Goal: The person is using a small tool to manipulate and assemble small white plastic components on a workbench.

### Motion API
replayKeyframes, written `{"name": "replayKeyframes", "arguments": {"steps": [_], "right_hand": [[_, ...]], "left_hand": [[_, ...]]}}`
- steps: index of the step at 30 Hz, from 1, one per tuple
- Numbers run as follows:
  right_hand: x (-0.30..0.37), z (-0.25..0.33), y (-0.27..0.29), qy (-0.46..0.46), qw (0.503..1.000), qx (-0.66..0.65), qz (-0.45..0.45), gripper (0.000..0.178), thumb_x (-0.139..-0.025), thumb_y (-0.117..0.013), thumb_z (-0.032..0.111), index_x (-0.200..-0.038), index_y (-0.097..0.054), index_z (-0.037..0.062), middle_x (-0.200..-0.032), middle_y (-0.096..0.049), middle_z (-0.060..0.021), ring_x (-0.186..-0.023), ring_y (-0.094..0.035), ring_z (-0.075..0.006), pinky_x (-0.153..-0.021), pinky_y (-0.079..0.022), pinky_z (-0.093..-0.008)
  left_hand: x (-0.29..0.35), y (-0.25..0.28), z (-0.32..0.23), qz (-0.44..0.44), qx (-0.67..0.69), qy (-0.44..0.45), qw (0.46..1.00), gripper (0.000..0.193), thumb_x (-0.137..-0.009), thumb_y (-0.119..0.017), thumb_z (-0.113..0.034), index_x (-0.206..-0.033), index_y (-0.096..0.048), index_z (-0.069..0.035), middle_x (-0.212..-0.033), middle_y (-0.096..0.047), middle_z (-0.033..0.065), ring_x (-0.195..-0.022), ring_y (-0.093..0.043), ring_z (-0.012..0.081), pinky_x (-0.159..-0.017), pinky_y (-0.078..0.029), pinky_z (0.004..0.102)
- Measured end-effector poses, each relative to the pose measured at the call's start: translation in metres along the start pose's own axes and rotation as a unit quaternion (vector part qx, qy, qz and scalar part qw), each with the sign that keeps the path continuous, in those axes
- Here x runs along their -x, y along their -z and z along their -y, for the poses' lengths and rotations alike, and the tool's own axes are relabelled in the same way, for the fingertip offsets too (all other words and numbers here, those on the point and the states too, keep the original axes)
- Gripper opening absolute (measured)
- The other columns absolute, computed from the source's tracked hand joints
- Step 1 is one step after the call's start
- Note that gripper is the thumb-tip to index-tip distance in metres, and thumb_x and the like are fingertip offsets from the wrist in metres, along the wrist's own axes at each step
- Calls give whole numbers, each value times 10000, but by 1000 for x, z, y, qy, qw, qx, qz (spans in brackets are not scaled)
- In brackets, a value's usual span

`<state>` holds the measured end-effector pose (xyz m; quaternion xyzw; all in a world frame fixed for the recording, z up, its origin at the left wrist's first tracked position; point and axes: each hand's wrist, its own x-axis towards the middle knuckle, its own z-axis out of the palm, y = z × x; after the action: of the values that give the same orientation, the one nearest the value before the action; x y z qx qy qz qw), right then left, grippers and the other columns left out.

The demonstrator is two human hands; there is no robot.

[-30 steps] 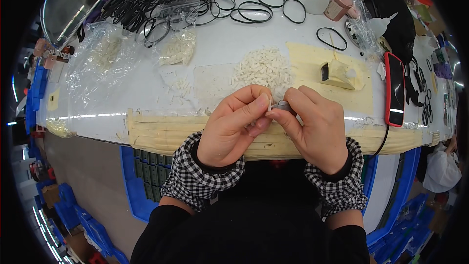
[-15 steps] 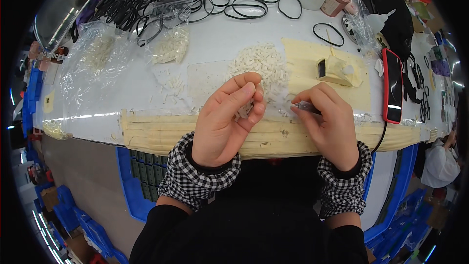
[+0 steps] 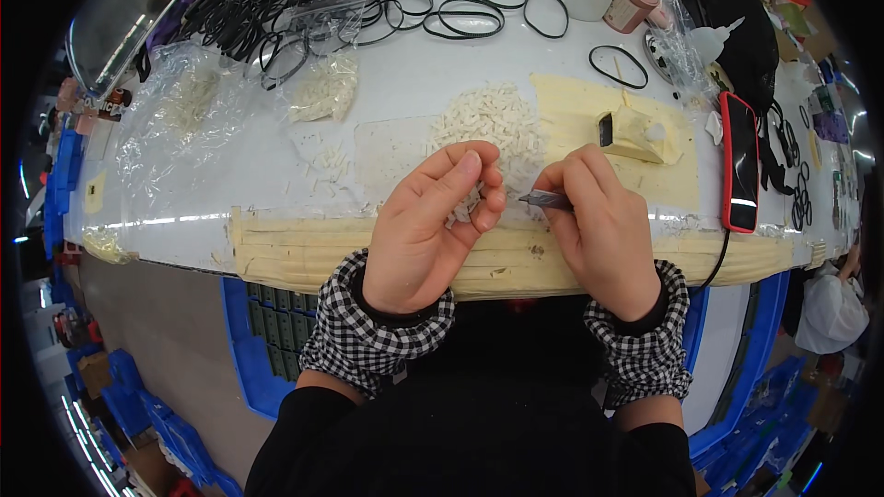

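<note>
Tweezers (image 3: 545,199), slim and grey metal, sit pinched in the right hand (image 3: 603,230) just above the taped front edge of the desk (image 3: 276,193), beside the heap of small white plastic pieces (image 3: 488,124). They look light, stiff and springy, best held mid-shank between thumb and forefinger, as now. Their long axis runs nearly level across the view, the tips pointing left toward the left hand (image 3: 433,225). That hand curls loosely, fingers pressed together around a few white pieces that are tiny, light and probably easy to drop; how many it holds I cannot tell. Black rubber rings (image 3: 479,14) lie well apart at the back.
</note>
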<state>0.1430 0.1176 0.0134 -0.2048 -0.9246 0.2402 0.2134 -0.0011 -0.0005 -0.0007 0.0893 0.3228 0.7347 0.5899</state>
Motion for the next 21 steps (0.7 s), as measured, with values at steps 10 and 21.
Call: {"name": "replayKeyframes", "arguments": {"steps": [10,21], "right_hand": [[-14,20,-9,107,978,-124,-131,318,-616,-678,-77,-906,-605,33,-828,-535,-81,-630,-616,-201,-529,-515,-285],[-16,20,-11,126,974,-83,-166,196,-697,-726,-31,-860,-637,33,-769,-561,-72,-595,-573,-189,-481,-450,-274]], "left_hand": [[2,2,-4,125,-45,71,989,251,-1002,-439,-217,-1052,-566,-5,-886,-571,7,-718,-457,62,-629,-379,186],[1,-2,2,39,-50,14,998,177,-987,-478,-227,-924,-536,-72,-790,-519,-23,-682,-414,49,-584,-335,178]]}}
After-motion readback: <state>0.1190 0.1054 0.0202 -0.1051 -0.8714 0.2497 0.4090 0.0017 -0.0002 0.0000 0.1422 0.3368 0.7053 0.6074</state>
